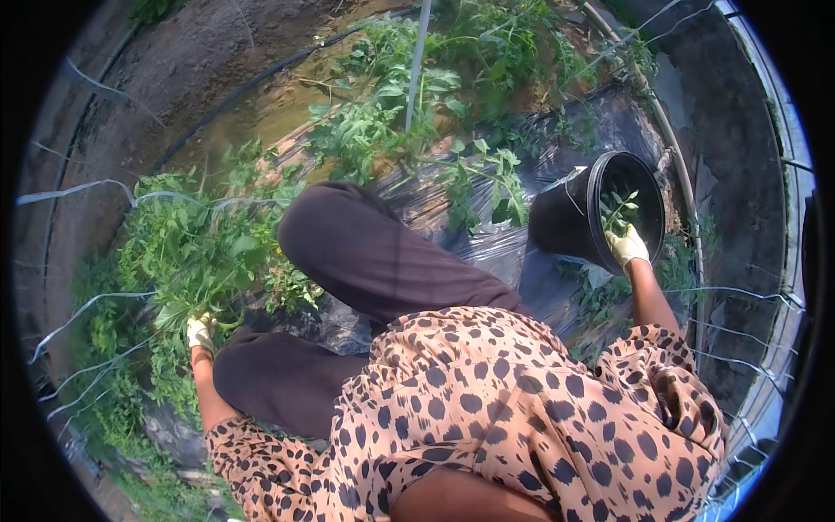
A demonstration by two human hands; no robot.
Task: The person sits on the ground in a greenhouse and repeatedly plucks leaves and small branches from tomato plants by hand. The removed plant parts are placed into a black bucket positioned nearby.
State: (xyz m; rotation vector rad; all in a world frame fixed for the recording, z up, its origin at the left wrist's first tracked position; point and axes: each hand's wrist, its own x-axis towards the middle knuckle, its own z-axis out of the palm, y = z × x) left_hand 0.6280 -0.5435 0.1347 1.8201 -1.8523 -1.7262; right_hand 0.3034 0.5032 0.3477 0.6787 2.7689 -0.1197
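Observation:
My right hand (627, 246), in a pale glove, reaches into the mouth of a black plastic bucket (564, 212). Leafy green sprigs (618, 207) stick out from its fingers inside the rim. The bucket tilts with its opening towards the right. On the other side, my left hand (201, 330), gloved as well, is at the lower edge of a bushy tomato plant (196, 251), beside my bent knee. Foliage hides part of its fingers, so whether it grips a stem is unclear.
More tomato plants (378, 117) grow ahead through black plastic mulch film (483, 251). White strings (98, 186) cross at left and right. A dark hose (228, 98) runs along the soil, and a pale pipe (675, 143) passes behind the bucket. A thin upright line (417, 65) hangs ahead.

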